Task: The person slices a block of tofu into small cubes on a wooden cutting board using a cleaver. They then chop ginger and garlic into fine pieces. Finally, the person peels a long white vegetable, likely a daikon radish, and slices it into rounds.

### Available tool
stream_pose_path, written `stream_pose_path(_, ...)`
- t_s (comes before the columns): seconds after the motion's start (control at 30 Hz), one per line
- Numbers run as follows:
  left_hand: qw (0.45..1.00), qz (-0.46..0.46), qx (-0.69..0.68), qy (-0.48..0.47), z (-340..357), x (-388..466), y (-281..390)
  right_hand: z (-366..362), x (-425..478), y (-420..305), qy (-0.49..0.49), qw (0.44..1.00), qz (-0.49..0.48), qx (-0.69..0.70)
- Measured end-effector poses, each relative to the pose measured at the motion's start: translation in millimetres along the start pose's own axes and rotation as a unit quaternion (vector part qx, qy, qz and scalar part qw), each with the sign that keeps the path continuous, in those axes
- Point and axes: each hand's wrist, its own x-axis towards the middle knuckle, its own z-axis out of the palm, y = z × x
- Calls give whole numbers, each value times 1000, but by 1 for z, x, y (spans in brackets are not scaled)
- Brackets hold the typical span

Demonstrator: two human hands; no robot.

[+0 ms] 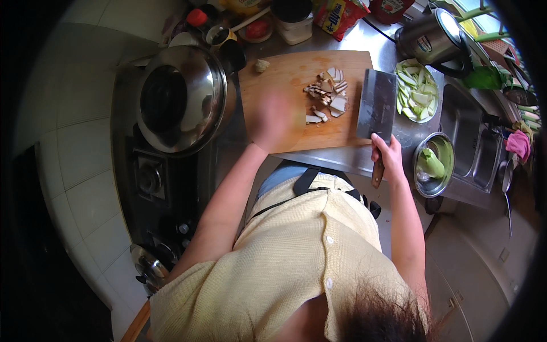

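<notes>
My right hand (pixel 388 156) grips the wooden handle of a Chinese cleaver (pixel 378 102), its broad blade over the right end of a wooden cutting board (pixel 273 79). My left hand (pixel 275 115) is over the board's left part, so blurred that its fingers and anything in them cannot be made out. Between the hands lies a pile of cut food in pale slices with brown edges (pixel 337 104); smaller bits are just below it. A small, pale knobby piece of food (pixel 261 65) sits near the board's upper left corner.
Left of the board stands a lidded steel pot (pixel 205 98) by a gas burner (pixel 149 175). To the right are a plate of sliced green vegetable (pixel 421 98), a steel bowl (pixel 448 171) holding a pale green squash (pixel 431 163), an electric kettle (pixel 427 38) and a sink (pixel 461 124). Jars line the back.
</notes>
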Motion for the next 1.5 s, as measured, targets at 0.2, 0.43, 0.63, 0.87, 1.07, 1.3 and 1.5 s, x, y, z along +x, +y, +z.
stream_pose_path(0.2,998,-4,-59,-19,3,-2,17,-14,51,1,-30,999,17,-39)
stream_pose_path(0.43,996,-53,-69,-26,4,-14,2,-16,58,-4,-33,967,-72,-241)
stream_pose_path(0.63,995,-46,-77,-31,9,-12,5,-7,48,-4,109,808,-202,-543)
stream_pose_path(0.87,998,-33,-55,-2,12,-5,5,-3,41,-14,92,766,-162,-616)
stream_pose_path(1.07,991,-97,48,77,6,18,-17,10,24,-17,150,726,-278,-611)
stream_pose_path(1.3,957,-138,217,132,26,78,-48,50,-6,-30,44,791,-323,-518)
stream_pose_path(1.5,976,-90,142,141,35,90,-75,64,-20,-25,25,814,-317,-486)
